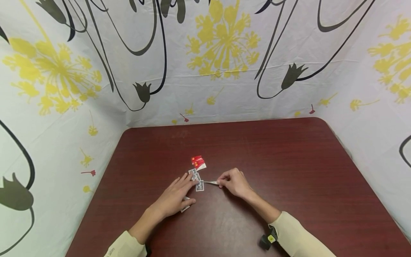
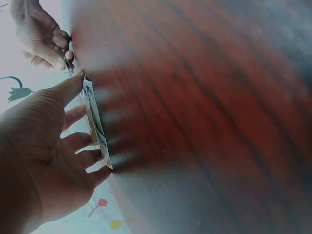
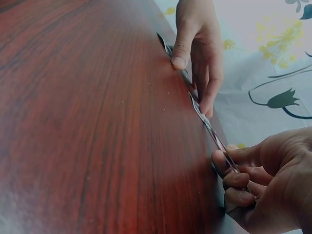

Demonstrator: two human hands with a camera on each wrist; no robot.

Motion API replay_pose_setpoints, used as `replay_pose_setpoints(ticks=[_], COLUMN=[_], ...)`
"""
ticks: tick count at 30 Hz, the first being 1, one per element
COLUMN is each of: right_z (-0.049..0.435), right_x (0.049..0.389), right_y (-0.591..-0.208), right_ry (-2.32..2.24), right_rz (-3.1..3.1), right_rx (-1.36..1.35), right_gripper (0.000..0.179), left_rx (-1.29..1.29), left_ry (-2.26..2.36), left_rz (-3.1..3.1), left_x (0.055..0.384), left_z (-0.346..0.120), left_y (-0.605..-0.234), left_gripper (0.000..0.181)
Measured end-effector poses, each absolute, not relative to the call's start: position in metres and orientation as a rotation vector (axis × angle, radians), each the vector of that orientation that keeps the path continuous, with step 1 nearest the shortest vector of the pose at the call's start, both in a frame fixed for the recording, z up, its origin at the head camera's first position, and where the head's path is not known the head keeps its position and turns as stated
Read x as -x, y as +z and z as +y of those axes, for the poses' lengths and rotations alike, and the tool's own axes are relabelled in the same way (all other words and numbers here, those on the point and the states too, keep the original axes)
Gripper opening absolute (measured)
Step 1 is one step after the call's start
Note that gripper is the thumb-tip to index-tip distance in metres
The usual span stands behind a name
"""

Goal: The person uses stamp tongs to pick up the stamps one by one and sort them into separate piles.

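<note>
Several small grey-and-white stamps [image 1: 199,186] with white borders lie overlapping in a slanting row on the table. My left hand [image 1: 173,196] rests palm down beside the row, fingers extended over its left edge. Beneath its thumb another pale stamp [image 1: 184,209] is partly hidden. From the right, my right hand [image 1: 236,184] pinches a thin pair of tweezers [image 1: 211,182] between thumb and fingers. Their tapered tip reaches the lowest stamp's right edge. In the right wrist view, the tweezers [image 3: 220,142] run low along the tabletop towards a stamp [image 3: 196,105] near my left fingertips.
Red-and-white stamps [image 1: 199,163] with yellow marks overlap just beyond the row. The dark red wooden table [image 1: 273,150] has rounded far corners. A white cloth with flower prints [image 1: 179,103] hangs behind it and along both sides. A small black device [image 1: 266,241] sits by my right cuff.
</note>
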State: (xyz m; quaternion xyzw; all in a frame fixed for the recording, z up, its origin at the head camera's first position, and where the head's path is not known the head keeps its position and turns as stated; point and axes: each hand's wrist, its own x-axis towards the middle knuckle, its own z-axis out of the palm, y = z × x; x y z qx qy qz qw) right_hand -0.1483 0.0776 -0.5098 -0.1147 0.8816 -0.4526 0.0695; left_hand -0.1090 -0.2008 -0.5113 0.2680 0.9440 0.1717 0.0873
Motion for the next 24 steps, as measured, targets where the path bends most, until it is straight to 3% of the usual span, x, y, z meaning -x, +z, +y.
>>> replay_pose_setpoints(ticks=[24], right_z=[0.09], right_x=[0.149], right_y=[-0.507], right_ry=[-1.365], right_rz=[2.637], right_rx=[0.308], right_gripper=[0.008], left_rx=[-0.76], left_ry=[0.473], left_rz=[2.809], left_x=[0.108], left_z=[-0.2], left_y=[-0.511], left_gripper=[0.078])
